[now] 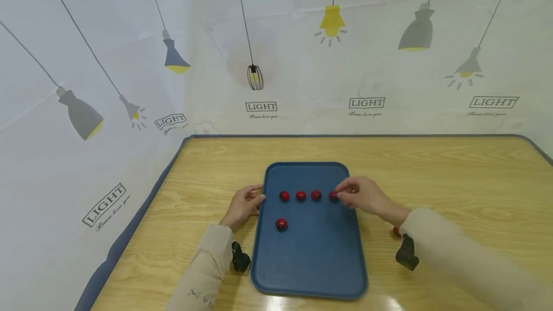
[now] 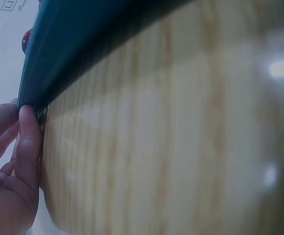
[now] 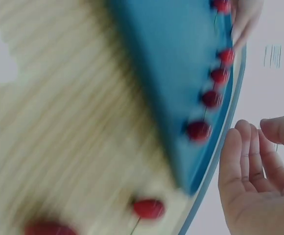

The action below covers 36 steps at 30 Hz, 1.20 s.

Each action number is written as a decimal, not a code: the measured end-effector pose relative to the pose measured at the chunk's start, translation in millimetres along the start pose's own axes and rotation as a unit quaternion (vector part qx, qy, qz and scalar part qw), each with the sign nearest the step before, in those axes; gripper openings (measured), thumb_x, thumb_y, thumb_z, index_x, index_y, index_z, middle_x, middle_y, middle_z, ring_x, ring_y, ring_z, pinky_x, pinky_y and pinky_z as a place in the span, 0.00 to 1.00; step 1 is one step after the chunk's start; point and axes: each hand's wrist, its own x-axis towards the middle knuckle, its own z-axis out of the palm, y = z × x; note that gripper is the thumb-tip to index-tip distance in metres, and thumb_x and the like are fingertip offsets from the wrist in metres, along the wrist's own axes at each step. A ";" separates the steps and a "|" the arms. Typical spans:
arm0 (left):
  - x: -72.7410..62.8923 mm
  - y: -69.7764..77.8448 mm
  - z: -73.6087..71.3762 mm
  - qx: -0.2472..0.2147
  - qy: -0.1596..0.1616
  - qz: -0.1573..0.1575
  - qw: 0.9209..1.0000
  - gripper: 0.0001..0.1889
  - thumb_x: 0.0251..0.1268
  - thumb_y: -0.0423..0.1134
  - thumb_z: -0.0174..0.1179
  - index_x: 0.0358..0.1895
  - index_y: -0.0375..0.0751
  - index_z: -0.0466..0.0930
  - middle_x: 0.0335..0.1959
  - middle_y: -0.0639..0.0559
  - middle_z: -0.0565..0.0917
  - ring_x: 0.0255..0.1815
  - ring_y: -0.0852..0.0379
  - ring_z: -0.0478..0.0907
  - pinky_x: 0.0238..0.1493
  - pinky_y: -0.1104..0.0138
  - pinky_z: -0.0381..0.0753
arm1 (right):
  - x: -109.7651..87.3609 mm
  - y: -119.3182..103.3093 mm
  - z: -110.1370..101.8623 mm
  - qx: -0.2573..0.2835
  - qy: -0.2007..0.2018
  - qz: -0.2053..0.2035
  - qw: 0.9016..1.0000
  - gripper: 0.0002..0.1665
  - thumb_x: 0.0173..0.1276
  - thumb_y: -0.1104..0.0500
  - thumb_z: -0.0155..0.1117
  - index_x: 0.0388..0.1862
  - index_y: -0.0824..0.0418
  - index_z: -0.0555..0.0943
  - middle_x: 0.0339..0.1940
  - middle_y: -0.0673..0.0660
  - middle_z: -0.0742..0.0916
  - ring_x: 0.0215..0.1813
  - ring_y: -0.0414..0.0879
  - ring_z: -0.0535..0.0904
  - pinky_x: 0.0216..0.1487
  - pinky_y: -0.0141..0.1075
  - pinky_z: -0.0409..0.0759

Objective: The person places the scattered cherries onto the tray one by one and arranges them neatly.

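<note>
My left hand [image 1: 243, 207] grips the left rim of a blue tray [image 1: 315, 263], its fingertips at the edge in the left wrist view. Four red cherries with thin stems make a row across the tray; the leftmost cherry [image 1: 284, 196] lies nearest that hand. A lone cherry [image 1: 281, 224] sits below the row's left end. Over the tray's right edge, my right hand [image 1: 365, 197] is beside the row's rightmost cherry [image 1: 333, 196], partly covering it. The right wrist view shows this hand [image 3: 259, 171] with thumb and fingers apart and nothing between them.
Right of the tray, a cherry [image 1: 396, 232] on the wooden table [image 1: 453, 181] is partly hidden by the right sleeve. Two cherries on the table show in the right wrist view, one nearer cherry [image 3: 49, 229] cut off by the frame. A lamp-printed sheet [image 1: 298, 71] stands behind.
</note>
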 end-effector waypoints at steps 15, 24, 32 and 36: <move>-12.9 15.7 2.2 0.007 0.006 -0.007 1.000 0.21 0.62 0.31 0.52 0.59 0.30 0.66 0.35 0.38 0.74 0.23 0.58 0.72 0.27 0.67 0.78 | -18.5 56.4 -56.4 -0.080 0.051 0.089 0.991 0.15 0.63 0.63 0.55 0.42 0.74 0.75 0.31 0.60 0.81 0.30 0.47 0.78 0.30 0.35 0.77; -7.9 10.1 4.4 0.008 0.010 -0.009 1.000 0.21 0.62 0.32 0.53 0.59 0.32 0.67 0.34 0.40 0.74 0.22 0.59 0.72 0.27 0.66 0.78 | -15.3 63.6 -52.5 -0.058 0.027 0.136 0.989 0.14 0.61 0.64 0.55 0.40 0.76 0.74 0.24 0.56 0.82 0.26 0.43 0.78 0.27 0.34 0.78; 5.0 -6.3 2.6 0.002 0.017 -0.021 1.000 0.21 0.61 0.34 0.55 0.58 0.36 0.69 0.33 0.43 0.74 0.23 0.59 0.73 0.25 0.68 0.77 | -14.1 63.5 -49.5 -0.067 0.038 0.138 0.987 0.14 0.60 0.62 0.58 0.39 0.74 0.74 0.20 0.53 0.82 0.23 0.41 0.77 0.25 0.32 0.76; 7.7 -9.9 3.4 0.008 0.025 -0.022 0.999 0.21 0.61 0.34 0.55 0.58 0.37 0.70 0.33 0.44 0.74 0.22 0.59 0.72 0.24 0.69 0.77 | -11.8 64.5 -47.3 -0.033 0.043 0.151 0.987 0.15 0.60 0.63 0.59 0.39 0.75 0.73 0.21 0.55 0.83 0.22 0.42 0.78 0.25 0.32 0.78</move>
